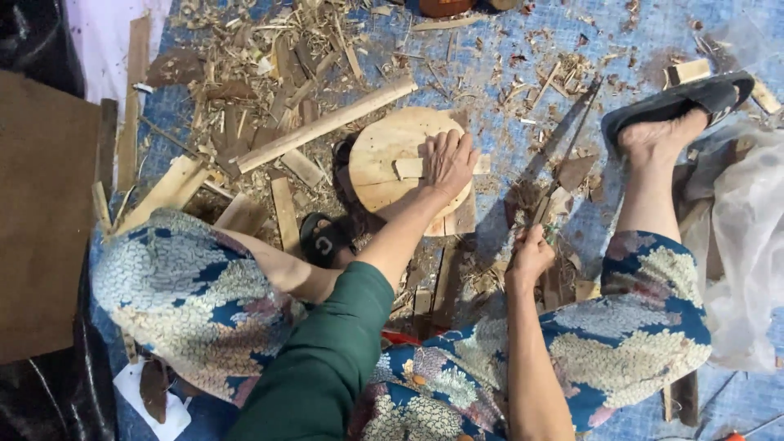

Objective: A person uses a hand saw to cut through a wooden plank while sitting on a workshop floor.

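Observation:
My left hand [447, 163] presses flat on a small pale wooden slat [407, 168] that lies across a round wooden chopping block [380, 147]. My right hand [531, 255] is closed around the handle of a long dark blade [563, 149]. The blade slants up and to the right, its tip beside my right foot. It hangs to the right of the block and touches neither the block nor the slat. Green sleeve covers my left arm; the right forearm is bare.
A long pale stick [327, 124] leans by the block's upper left. Wood shavings and offcuts [261, 73] cover the blue mat. My feet wear black sandals [678, 100], one near the block [322, 242]. A brown board [41, 212] lies left, clear plastic [747, 237] right.

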